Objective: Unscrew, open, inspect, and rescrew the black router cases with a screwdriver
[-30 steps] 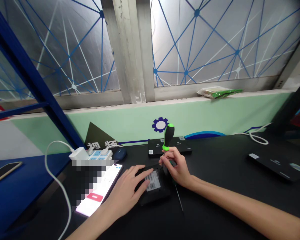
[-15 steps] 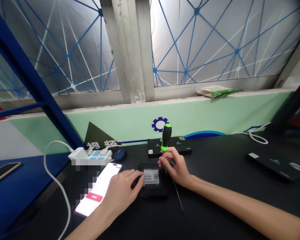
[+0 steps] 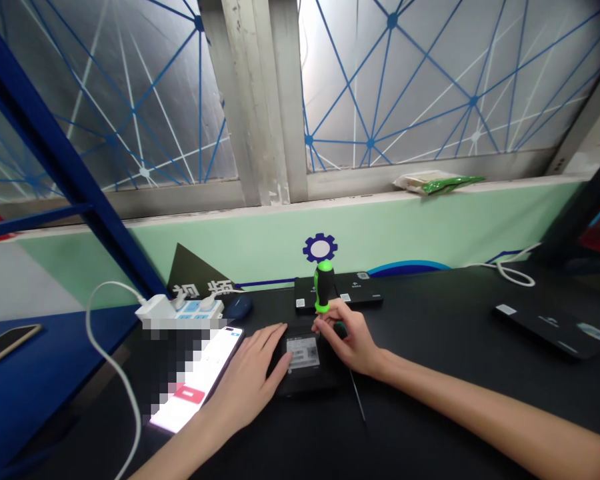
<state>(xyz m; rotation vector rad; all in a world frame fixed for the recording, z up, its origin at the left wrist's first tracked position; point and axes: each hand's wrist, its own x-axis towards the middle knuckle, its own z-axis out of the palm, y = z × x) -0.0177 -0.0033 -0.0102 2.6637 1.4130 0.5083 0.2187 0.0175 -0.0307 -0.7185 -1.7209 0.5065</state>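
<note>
A flat black device (image 3: 307,383) with a grey-white printed label lies on the black table. My left hand (image 3: 253,370) rests along its left side, fingers stretched out and thumb by the label. Above the device's far right part, my right hand (image 3: 347,337) pinches a screwdriver (image 3: 324,288) with a black and bright green handle. The screwdriver stands nearly upright; its tip is too small to make out. Under my right hand lies a second screwdriver (image 3: 359,397), its thin shaft pointing toward me and its handle mostly hidden.
A lit phone (image 3: 195,383) lies left of my left hand. Behind it are a white power strip (image 3: 195,310) with a cable and a dark blue mouse (image 3: 239,307). Black boxes (image 3: 363,293) lie by the wall, and another black device (image 3: 550,330) lies at the right.
The screwdriver has moved slightly left and down, with my right hand along with it. My left hand's fingers have straightened and spread along the device's left side.
</note>
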